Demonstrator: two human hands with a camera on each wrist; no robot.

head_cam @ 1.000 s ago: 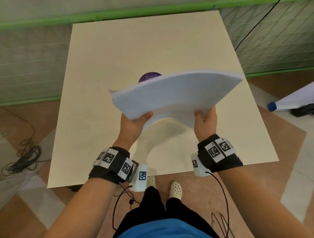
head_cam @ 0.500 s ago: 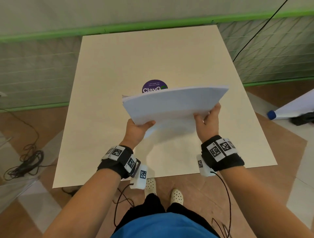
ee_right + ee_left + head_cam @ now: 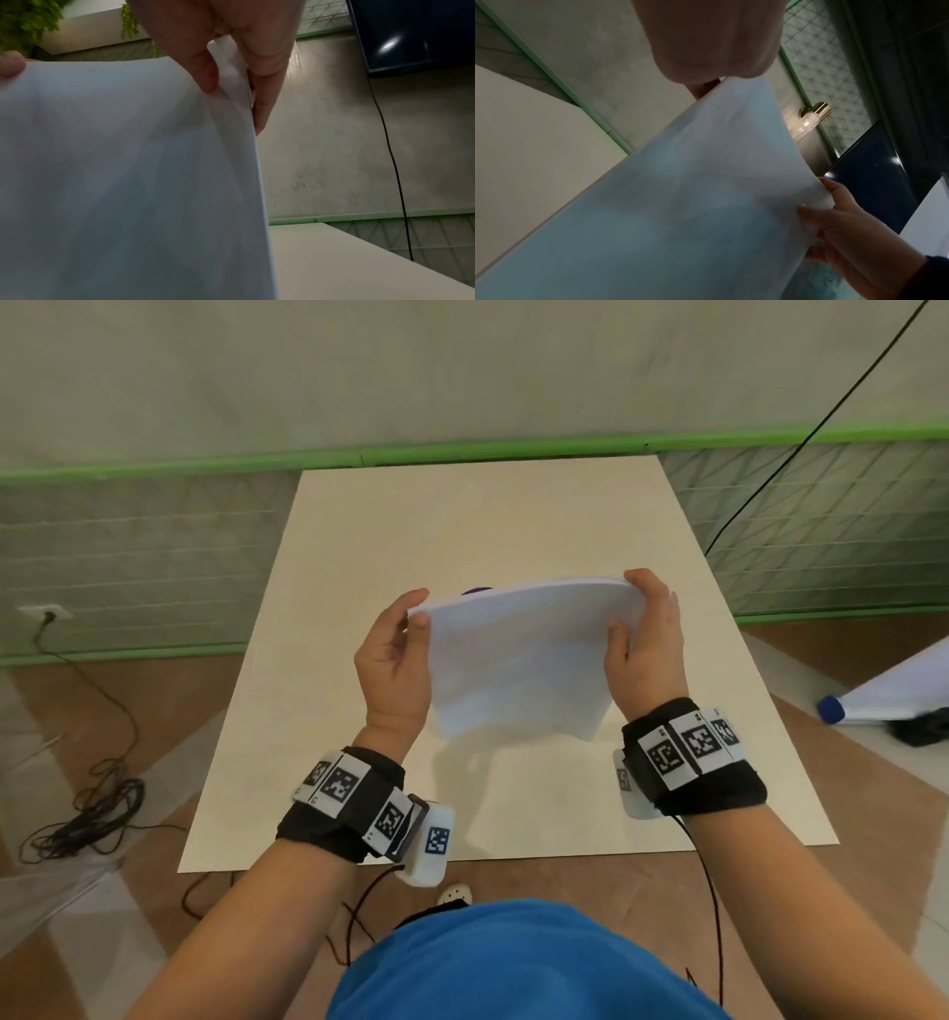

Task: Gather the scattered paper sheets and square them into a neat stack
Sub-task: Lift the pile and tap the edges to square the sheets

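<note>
A stack of white paper sheets (image 3: pixel 518 660) stands nearly upright above the beige table (image 3: pixel 359 546), its lower edge close to the tabletop. My left hand (image 3: pixel 405 629) pinches the stack's upper left corner. At the upper right corner my right hand (image 3: pixel 642 624) grips it, thumb on the near face and fingers curled over the top. In the left wrist view the paper (image 3: pixel 680 203) fills the frame, with the right hand (image 3: pixel 839 223) on its far edge. The right wrist view shows the thumb and fingers clamping the sheets (image 3: pixel 128 182).
A purple round sticker (image 3: pixel 475 591) on the table peeks out behind the stack. Tangled cables (image 3: pixel 87 814) lie on the floor at left. A white roll with a blue cap (image 3: pixel 873 695) lies on the floor at right. A green-trimmed mesh fence (image 3: pixel 128 557) runs behind.
The stack has tipped from lying nearly flat, held by its near edge, to standing upright. Both hands have shifted from the near edge up to the top corners.
</note>
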